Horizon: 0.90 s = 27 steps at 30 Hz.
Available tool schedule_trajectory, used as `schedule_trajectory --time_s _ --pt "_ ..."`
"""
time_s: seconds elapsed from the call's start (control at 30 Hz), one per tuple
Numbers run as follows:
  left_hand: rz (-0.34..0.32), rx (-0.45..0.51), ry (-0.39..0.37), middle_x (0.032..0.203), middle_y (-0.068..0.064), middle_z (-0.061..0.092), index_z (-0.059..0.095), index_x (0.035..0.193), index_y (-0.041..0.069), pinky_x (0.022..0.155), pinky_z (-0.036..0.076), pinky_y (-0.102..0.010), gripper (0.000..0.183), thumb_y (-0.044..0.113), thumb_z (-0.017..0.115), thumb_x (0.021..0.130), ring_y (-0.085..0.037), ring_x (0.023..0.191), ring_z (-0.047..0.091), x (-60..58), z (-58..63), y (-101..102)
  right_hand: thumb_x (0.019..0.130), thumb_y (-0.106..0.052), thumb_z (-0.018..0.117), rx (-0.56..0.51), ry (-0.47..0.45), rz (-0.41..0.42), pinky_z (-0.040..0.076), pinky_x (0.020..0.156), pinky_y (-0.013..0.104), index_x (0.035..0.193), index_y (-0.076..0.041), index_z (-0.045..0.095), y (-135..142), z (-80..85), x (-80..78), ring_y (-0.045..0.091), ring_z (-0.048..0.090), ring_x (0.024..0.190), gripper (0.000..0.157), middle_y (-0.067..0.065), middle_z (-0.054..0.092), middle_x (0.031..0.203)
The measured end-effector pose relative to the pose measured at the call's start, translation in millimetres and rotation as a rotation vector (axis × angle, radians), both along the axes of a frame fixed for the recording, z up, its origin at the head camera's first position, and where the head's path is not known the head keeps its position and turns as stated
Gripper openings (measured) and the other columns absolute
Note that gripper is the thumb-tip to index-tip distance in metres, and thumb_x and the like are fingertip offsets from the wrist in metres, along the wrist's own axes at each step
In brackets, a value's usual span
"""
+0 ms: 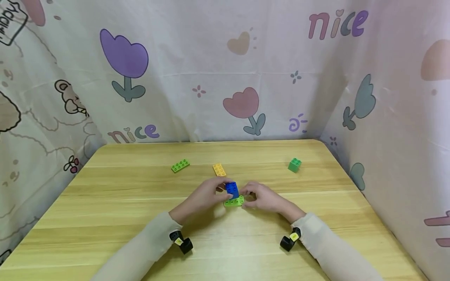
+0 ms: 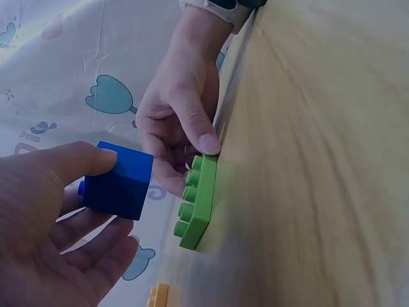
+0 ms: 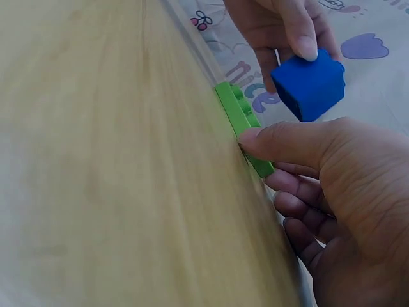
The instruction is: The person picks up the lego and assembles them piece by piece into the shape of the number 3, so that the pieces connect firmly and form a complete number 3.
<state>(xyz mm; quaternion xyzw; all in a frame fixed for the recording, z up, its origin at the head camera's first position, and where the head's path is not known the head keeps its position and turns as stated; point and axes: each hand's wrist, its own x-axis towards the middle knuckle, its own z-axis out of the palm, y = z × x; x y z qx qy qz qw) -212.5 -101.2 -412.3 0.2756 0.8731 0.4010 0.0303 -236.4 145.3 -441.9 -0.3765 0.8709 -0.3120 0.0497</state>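
Observation:
My left hand (image 1: 211, 192) pinches a blue toy building brick (image 1: 232, 189) between thumb and fingers. In the left wrist view the blue brick (image 2: 123, 185) is tilted, its studs toward the palm. Just below it lies a long light green brick (image 1: 234, 201) on the table, studs up. At that brick's right end is my right hand (image 1: 261, 197), its thumb and fingertips pinching the end. The right wrist view shows the blue brick (image 3: 307, 86) apart from the light green brick (image 3: 231, 107), with a gap between them.
Beyond the hands on the wooden table (image 1: 140, 187) lie a yellow brick (image 1: 219, 170), a long green brick (image 1: 181, 166) at left and a darker green brick (image 1: 294, 165) at right. A printed cloth (image 1: 197, 50) hangs behind the table and at its sides.

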Motion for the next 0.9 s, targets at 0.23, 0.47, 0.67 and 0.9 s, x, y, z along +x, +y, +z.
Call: schedule_trajectory --time_s 0.23,0.47,0.67,0.9 --pt "-0.027 0.016 0.009 0.112 0.002 0.065 0.063 0.126 0.011 0.087 0.051 -0.035 0.037 0.019 0.072 0.091 -0.016 0.096 0.061 -4.4 -0.2 3 0.084 -0.026 0.079 -0.019 -0.045 -0.01 0.049 0.084 0.032 0.114 -0.013 0.067 0 -0.5 -0.1 0.011 0.056 0.096 0.035 -0.007 0.06 0.106" --pt "-0.066 0.045 -0.014 0.11 0.001 0.065 0.063 0.124 0.009 0.085 0.053 -0.034 0.036 0.015 0.073 0.09 -0.015 0.095 0.061 -5.3 -0.5 6 0.083 -0.027 0.08 -0.017 -0.055 -0.017 0.049 0.082 0.032 0.112 -0.014 0.067 -1 0.0 -0.9 0.011 0.055 0.093 0.035 -0.007 0.059 0.102" --pt "-0.095 0.057 -0.064 0.11 0.003 0.064 0.063 0.124 0.01 0.083 0.053 -0.028 0.035 0.012 0.072 0.09 -0.013 0.096 0.062 -8.1 -5.0 8 0.083 -0.027 0.08 -0.016 -0.063 -0.033 0.048 0.081 0.031 0.109 -0.016 0.068 -2 1.2 -2.2 0.01 0.055 0.09 0.032 -0.008 0.058 0.099" --pt "-0.12 0.053 -0.042 0.109 0.002 0.064 0.063 0.122 0.01 0.082 0.054 -0.028 0.034 0.01 0.073 0.089 -0.014 0.095 0.064 -9.0 -10.3 10 0.081 -0.029 0.082 -0.017 -0.063 -0.06 0.049 0.077 0.03 0.106 -0.017 0.069 -2 -0.4 -0.2 0.01 0.054 0.086 0.031 -0.008 0.059 0.095"
